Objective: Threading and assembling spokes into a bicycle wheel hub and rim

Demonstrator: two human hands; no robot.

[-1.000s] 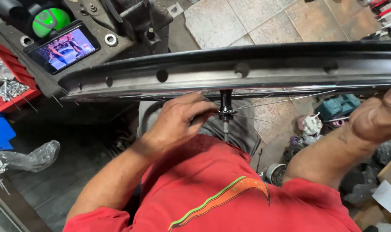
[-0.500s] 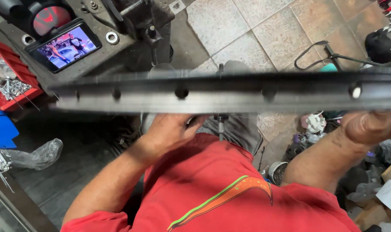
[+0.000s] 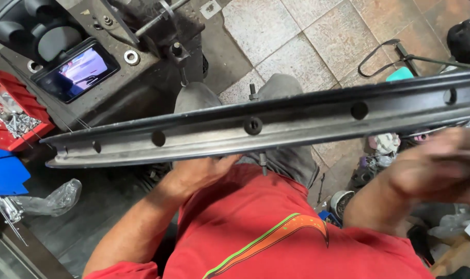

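Note:
A black bicycle wheel rim (image 3: pixel 297 121) with round spoke holes runs edge-on across the whole view above my lap. A nipple sits in one hole (image 3: pixel 253 125). The hub axle shows above the rim (image 3: pixel 252 93) and below it (image 3: pixel 263 162). My left hand (image 3: pixel 201 174) is under the rim beside the lower axle end, its fingertips hidden behind the rim. My right hand (image 3: pixel 444 165) is blurred, just below the rim's right part; its grip cannot be made out. I wear a red shirt and grey trousers.
A dark metal stand (image 3: pixel 157 31) with a small lit screen (image 3: pixel 75 70) is at upper left. A red bin of small metal parts (image 3: pixel 13 116), a blue box (image 3: pixel 2 173) and a plastic bag (image 3: pixel 54 199) lie left. Clutter covers the tiled floor at right (image 3: pixel 385 150).
The rim has swung further up and tilted, its right end higher. My right hand has moved left and lower and is blurred. My left hand stays by the axle.

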